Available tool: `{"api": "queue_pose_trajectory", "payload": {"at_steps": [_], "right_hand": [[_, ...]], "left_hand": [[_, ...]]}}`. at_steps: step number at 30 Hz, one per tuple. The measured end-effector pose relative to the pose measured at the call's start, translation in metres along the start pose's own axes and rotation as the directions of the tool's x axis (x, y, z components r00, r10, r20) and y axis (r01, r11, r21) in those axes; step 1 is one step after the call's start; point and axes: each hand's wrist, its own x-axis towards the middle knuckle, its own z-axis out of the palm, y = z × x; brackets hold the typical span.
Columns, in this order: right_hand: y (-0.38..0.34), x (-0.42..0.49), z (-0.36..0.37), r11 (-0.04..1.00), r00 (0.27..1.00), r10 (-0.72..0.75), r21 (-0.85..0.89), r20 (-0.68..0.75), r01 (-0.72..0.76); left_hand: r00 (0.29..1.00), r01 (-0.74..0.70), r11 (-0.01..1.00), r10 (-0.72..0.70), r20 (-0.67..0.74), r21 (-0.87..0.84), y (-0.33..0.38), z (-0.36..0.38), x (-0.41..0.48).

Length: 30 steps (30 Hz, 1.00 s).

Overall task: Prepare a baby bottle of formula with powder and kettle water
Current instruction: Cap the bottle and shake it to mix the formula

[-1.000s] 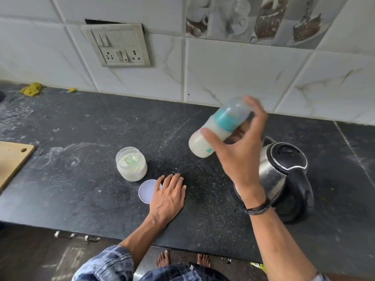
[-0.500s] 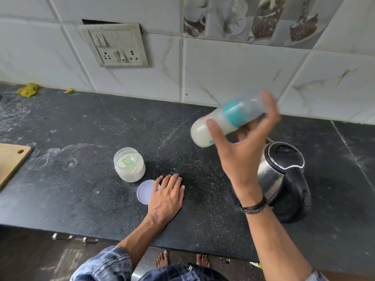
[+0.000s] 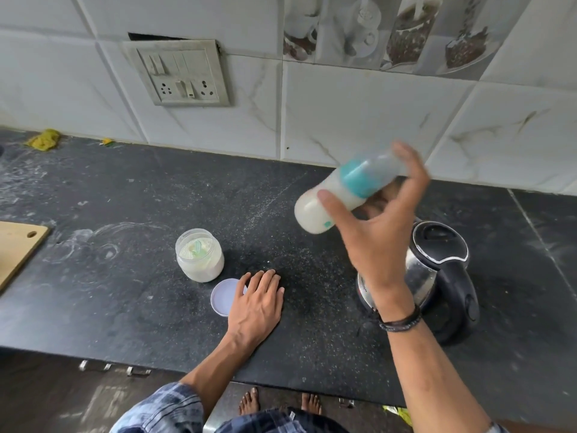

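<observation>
My right hand [image 3: 379,232] grips the baby bottle [image 3: 340,195] in the air above the black counter. The bottle lies tilted, its base to the lower left, its teal ring and clear cap to the upper right. White milky liquid fills its lower part. My left hand [image 3: 257,304] rests flat on the counter, fingers together, holding nothing. An open clear jar of white powder [image 3: 199,255] with a green scoop inside stands left of it. The jar's pale lid [image 3: 222,296] lies flat, touching my left hand. The steel and black kettle [image 3: 437,270] stands behind my right wrist, lid closed.
A wooden cutting board [image 3: 17,248] lies at the counter's left edge. A switch and socket plate [image 3: 178,76] sits on the tiled wall. A yellow cloth scrap [image 3: 43,139] lies at the back left. The black counter [image 3: 125,307] ends near my body, with bare feet below.
The bottle in my right hand has swung between steeper and flatter tilts, shifting slightly up and right. My left hand has stayed flat on the counter.
</observation>
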Motion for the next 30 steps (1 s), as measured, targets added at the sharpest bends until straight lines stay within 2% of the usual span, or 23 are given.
{"api": "queue_pose_trajectory", "payload": {"at_steps": [1,3,6,7,10,11,12,15,16,19,20,21,24,25,28,30], "right_hand": [[-0.001,0.0,0.0,0.998,0.998,-0.022,0.064,-0.052,0.025],[0.003,0.003,0.002,0.999,0.997,-0.042,0.028,-0.065,0.043],[0.009,0.002,0.002,0.983,0.993,0.062,-0.18,0.103,-0.042],[0.009,-0.001,0.001,0.986,0.994,0.066,-0.161,0.084,-0.052],[0.0,-0.004,-0.001,0.997,0.997,0.003,0.082,-0.08,0.003],[0.001,-0.003,-0.002,0.996,0.994,-0.015,0.089,-0.107,0.024],[0.005,-0.001,-0.001,0.999,0.995,-0.017,0.044,-0.094,0.021],[0.013,0.002,0.0,0.975,0.99,0.076,-0.215,0.117,-0.049],[0.013,-0.001,-0.001,0.974,0.99,0.085,-0.218,0.116,-0.058],[0.003,-0.002,-0.001,0.999,0.999,0.015,0.035,-0.045,-0.013],[0.003,-0.001,0.0,0.998,0.998,0.0,0.067,-0.071,0.005],[0.005,0.0,0.002,0.999,0.998,-0.004,0.035,-0.056,0.006],[0.012,0.001,0.004,0.969,0.988,0.08,-0.241,0.132,-0.047],[0.011,-0.001,0.003,0.971,0.989,0.089,-0.232,0.119,-0.059],[0.001,-0.002,0.005,0.998,0.998,0.044,0.054,-0.043,-0.041],[0.003,0.0,0.006,0.998,0.997,0.033,0.056,-0.072,-0.029]], "left_hand": [[1.0,0.004,1.0,-0.004,0.006,0.0,0.0,-0.001,0.0],[1.0,-0.003,1.0,0.003,0.01,-0.005,0.0,-0.001,0.0],[1.0,-0.008,1.0,0.008,0.001,-0.007,-0.001,-0.001,0.0],[1.0,-0.009,1.0,0.009,0.005,-0.01,-0.001,-0.001,0.0],[1.0,0.006,1.0,-0.006,0.006,-0.005,0.0,0.0,0.0],[1.0,0.004,1.0,-0.004,0.008,-0.007,0.0,-0.001,0.0],[1.0,-0.001,1.0,0.002,0.008,-0.008,0.0,-0.001,0.0],[1.0,-0.006,1.0,0.006,0.01,-0.006,-0.001,-0.002,0.0],[1.0,-0.009,1.0,0.009,0.014,-0.007,0.0,-0.002,0.0],[1.0,0.0,1.0,0.0,0.014,0.003,0.0,-0.002,0.002],[1.0,0.002,1.0,-0.002,0.021,0.003,0.0,-0.002,0.002],[1.0,-0.002,1.0,0.002,0.023,0.001,0.0,-0.002,0.001],[1.0,-0.007,1.0,0.007,0.01,-0.006,-0.001,-0.001,-0.001],[1.0,-0.011,1.0,0.011,0.007,-0.011,0.0,-0.001,0.0],[1.0,-0.005,1.0,0.005,-0.003,-0.009,-0.001,0.002,0.0],[1.0,-0.009,1.0,0.009,-0.001,-0.014,-0.001,0.002,0.0]]}}
